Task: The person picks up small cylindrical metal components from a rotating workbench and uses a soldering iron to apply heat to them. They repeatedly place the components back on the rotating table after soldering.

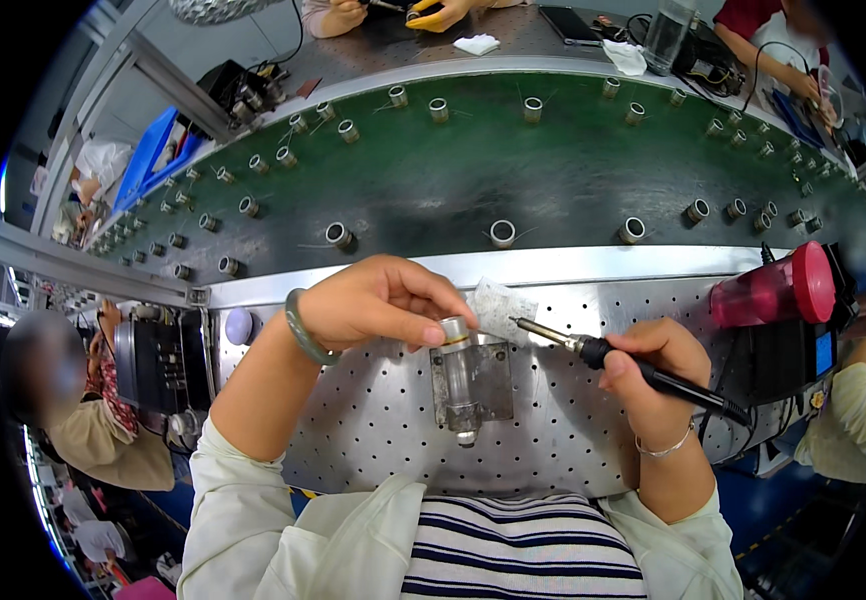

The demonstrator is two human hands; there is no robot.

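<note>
My right hand [658,380] grips a soldering iron [643,375] by its black handle. Its metal tip points left, a little to the right of a small silver metal cylinder [455,334] with a yellowish band. Thumb and forefinger of my left hand [383,305] close around the top of that cylinder; a thin wire may run beside the fingertips, but it is too fine to make out. The cylinder sits at the far end of a metal holder [463,385] lying on the perforated metal worktop [373,440]. Behind the iron's tip lies a whitish cloth or pad [503,305].
Beyond the worktop runs a green conveyor belt [433,170] carrying several small metal cylinders [502,233] with fine wires. At the right stand a pink container [773,285] and a black box with a screen [803,355]. A lilac round object [242,326] stands left. Other people work around.
</note>
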